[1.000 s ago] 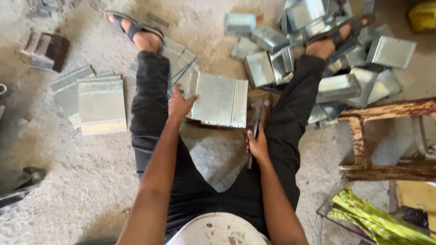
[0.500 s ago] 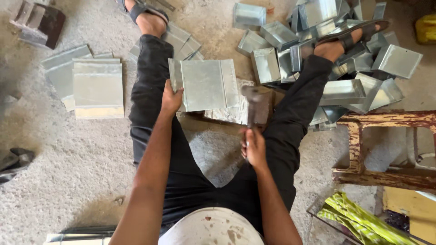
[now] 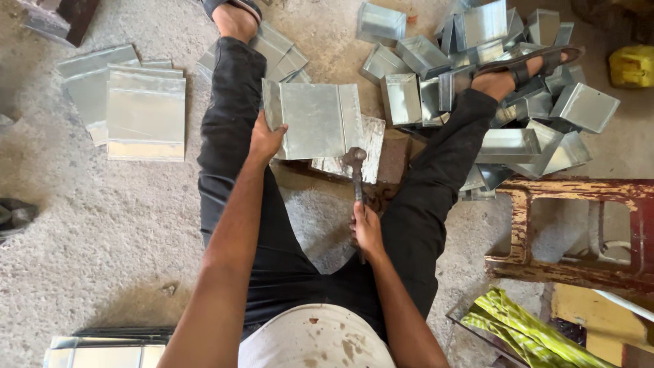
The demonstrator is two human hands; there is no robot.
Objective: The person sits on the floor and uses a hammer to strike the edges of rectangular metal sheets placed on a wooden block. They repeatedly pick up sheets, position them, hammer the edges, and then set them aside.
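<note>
Here my left hand [image 3: 264,140] pinches the metal sheet [image 3: 315,120] by its edge, steadying it flat; my right hand [image 3: 368,230] is wrapped tight round the hammer [image 3: 355,170], its head at the sheet's near edge.

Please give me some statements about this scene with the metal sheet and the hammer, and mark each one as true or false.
1. The left hand holds the metal sheet by its left edge. True.
2. The right hand holds a saw. False: it holds a hammer.
3. The pile of folded metal pieces lies beside the right leg. True.
4. The stack of flat sheets rests on the wooden stool. False: it lies on the floor, at the left.
</note>
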